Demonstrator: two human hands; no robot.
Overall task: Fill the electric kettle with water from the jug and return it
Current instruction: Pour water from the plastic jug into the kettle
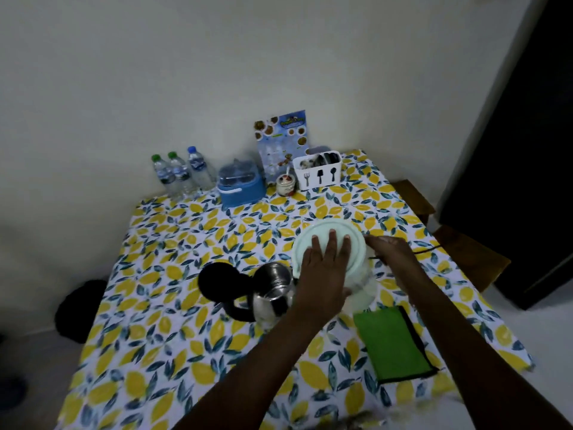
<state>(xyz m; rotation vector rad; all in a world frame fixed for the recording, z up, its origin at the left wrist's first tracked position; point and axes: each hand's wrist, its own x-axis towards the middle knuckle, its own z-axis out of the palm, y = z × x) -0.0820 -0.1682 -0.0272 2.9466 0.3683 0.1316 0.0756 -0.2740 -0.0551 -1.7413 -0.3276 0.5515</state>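
A steel electric kettle (274, 290) stands on the lemon-print table (173, 243), its black lid (220, 280) flipped open to the left and its black handle facing me. Just right of it a translucent jug (366, 283) with a pale mint lid (356, 246) leans toward the kettle's mouth. My left hand (325, 268) lies flat on the lid, fingers spread, thumb around the jug's side. My right hand (390, 252) grips the jug's far right side, where the handle is hidden. No water stream can be made out.
A green cloth (390, 339) lies near the right front. Three water bottles (179, 172), a blue container (240, 184), a small jar (285, 184) and a white cutlery caddy (317, 170) line the wall. A black cable (424, 251) trails right toward wooden seats (471, 256).
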